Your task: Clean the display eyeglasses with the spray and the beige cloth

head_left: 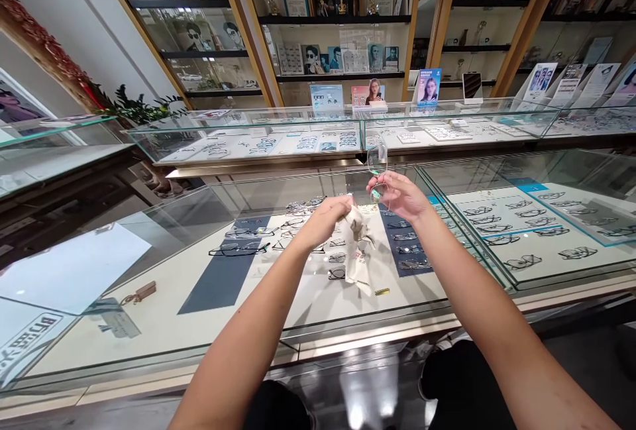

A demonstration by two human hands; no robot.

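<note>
In the head view, the person's left hand (325, 221) has its fingers bunched around a soft beige fabric cloth (358, 244), whose loose end with small red print hangs down toward the counter. The right hand (406, 198), a little farther forward and just beside it, pinches a pair of thin-rimmed glasses with clear round lenses (377, 161) between thumb and fingers, the frame turned on end so that one lens stands above the fingertips and the other sits lower, against them (a green glint shows on each lens). The cloth and the lenses are near each other but apart. Beneath both hands lies a long glass-topped display counter with a white base (318, 301); inside it, left of the left hand, black-framed spectacles (238, 249) rest across a dark slate-blue rectangular panel (218, 284). Below the right hand, a small yellow oblong tag (382, 291) lies near the cloth's hanging end. Beyond the hands stands a second glass display case with more frames (278, 126), and above the right hand, on that case, an upright blue-and-pink printed card (428, 87).
</note>
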